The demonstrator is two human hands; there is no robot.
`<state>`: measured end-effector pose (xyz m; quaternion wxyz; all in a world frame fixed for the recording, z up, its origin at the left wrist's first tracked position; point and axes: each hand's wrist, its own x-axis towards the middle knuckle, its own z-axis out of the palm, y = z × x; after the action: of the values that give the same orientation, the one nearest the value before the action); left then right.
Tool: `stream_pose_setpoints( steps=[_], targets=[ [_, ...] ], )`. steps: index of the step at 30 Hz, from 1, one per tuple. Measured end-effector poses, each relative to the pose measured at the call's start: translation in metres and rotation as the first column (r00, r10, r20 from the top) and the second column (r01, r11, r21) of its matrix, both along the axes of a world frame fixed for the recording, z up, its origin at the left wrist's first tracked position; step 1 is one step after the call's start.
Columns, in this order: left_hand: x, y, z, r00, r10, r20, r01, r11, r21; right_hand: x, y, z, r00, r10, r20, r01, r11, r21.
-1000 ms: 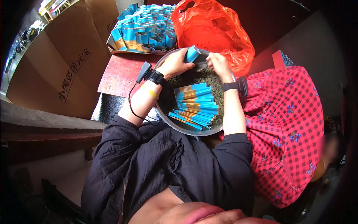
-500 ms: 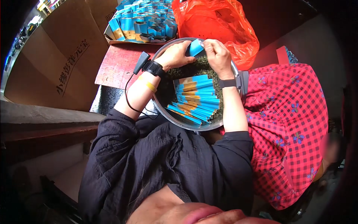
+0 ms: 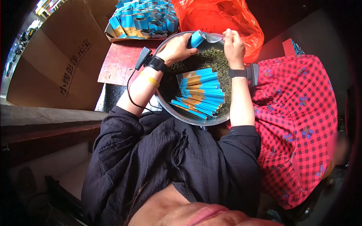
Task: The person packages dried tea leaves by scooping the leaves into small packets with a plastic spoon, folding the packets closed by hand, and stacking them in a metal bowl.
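Observation:
My left hand (image 3: 178,49) is closed round a small blue packet (image 3: 197,38) over the far side of a metal basin (image 3: 174,112). My right hand (image 3: 234,47) pinches the handle of a clear spoon (image 3: 214,38), whose bowl is beside the packet's top end. Dark green dried leaves (image 3: 215,57) lie in the basin below both hands. On the leaves, nearer to me, a fan of flat blue and gold packets (image 3: 201,93) is spread. What is inside the held packet cannot be made out.
A carton of upright blue packets (image 3: 143,20) stands on a red board (image 3: 121,64) behind the basin. Beside it is an open red plastic bag (image 3: 211,17). A large cardboard box (image 3: 49,56) rises at the left. Red checked cloth (image 3: 294,124) covers something at the right.
My right hand went in to the mouth of the held packet, then drew back right with the spoon. My left hand has kept its hold on the packet.

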<state>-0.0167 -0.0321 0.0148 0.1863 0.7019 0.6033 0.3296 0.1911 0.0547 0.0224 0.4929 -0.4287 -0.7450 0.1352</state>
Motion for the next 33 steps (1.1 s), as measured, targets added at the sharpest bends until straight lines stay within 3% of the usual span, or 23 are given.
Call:
stream_pose_setpoints(
  steps=[2,3,5,7,11,13,16,17,20,23,24,27,28,31,33],
  targets=[
    [-0.002,0.003,-0.002,1.000,-0.006,0.021,0.005,1.000,0.022,0.000,0.003,-0.008,0.960,0.033,0.279,0.024,0.980,-0.198],
    [-0.002,0.004,-0.004,1.000,-0.010,0.019,0.009,1.000,0.018,0.000,0.003,-0.017,0.929,0.143,0.340,-0.041,0.956,-0.290],
    [-0.002,0.004,-0.006,1.000,0.010,0.011,-0.010,0.999,0.033,-0.011,-0.003,-0.030,0.789,0.290,0.542,-0.111,0.935,-0.338],
    [-0.002,0.004,-0.006,1.000,-0.001,0.008,0.001,0.999,0.039,-0.024,-0.011,-0.036,0.794,0.399,0.458,-0.192,0.880,-0.435],
    [-0.002,0.004,-0.003,1.000,-0.008,0.010,0.007,0.999,0.034,-0.022,-0.009,-0.034,0.800,0.469,0.375,-0.280,0.844,-0.457],
    [-0.002,0.003,-0.003,1.000,-0.015,0.008,0.014,1.000,0.013,-0.020,-0.005,-0.030,0.865,0.447,0.227,-0.238,0.764,-0.600],
    [-0.002,0.004,-0.003,0.999,0.004,-0.031,-0.003,1.000,0.023,-0.012,0.014,-0.035,0.904,0.421,0.070,-0.328,0.791,-0.517],
    [-0.002,0.003,-0.002,1.000,-0.001,-0.021,0.001,1.000,0.012,-0.009,0.007,-0.023,0.934,0.356,-0.001,-0.301,0.788,-0.537],
    [-0.002,0.004,-0.004,1.000,-0.003,-0.029,0.003,1.000,0.011,-0.001,0.015,-0.013,0.973,0.175,-0.153,-0.221,0.900,-0.376],
    [-0.001,0.004,-0.004,0.999,-0.017,-0.042,0.017,1.000,0.010,0.007,0.009,0.003,0.916,0.083,-0.391,-0.207,0.935,-0.287],
    [-0.001,0.003,-0.005,0.999,-0.029,-0.033,0.029,1.000,-0.004,0.004,0.008,0.005,0.871,0.099,-0.481,-0.209,0.961,-0.180],
    [0.001,0.000,-0.001,0.998,-0.038,-0.050,0.040,0.999,0.031,-0.003,0.002,0.006,0.912,0.150,-0.381,-0.186,0.981,-0.058],
    [0.001,0.000,-0.002,0.998,-0.035,-0.049,0.037,0.999,0.032,-0.008,-0.004,0.006,0.945,0.175,-0.278,-0.207,0.974,-0.089],
    [-0.001,0.006,-0.007,0.997,-0.046,-0.056,0.050,0.997,0.064,-0.021,-0.025,0.012,0.971,0.176,0.161,-0.213,0.943,0.256],
    [-0.004,0.008,-0.013,0.998,-0.065,0.005,0.064,0.996,0.064,-0.027,-0.022,0.011,0.949,0.208,0.238,-0.288,0.877,0.384]
  ],
)
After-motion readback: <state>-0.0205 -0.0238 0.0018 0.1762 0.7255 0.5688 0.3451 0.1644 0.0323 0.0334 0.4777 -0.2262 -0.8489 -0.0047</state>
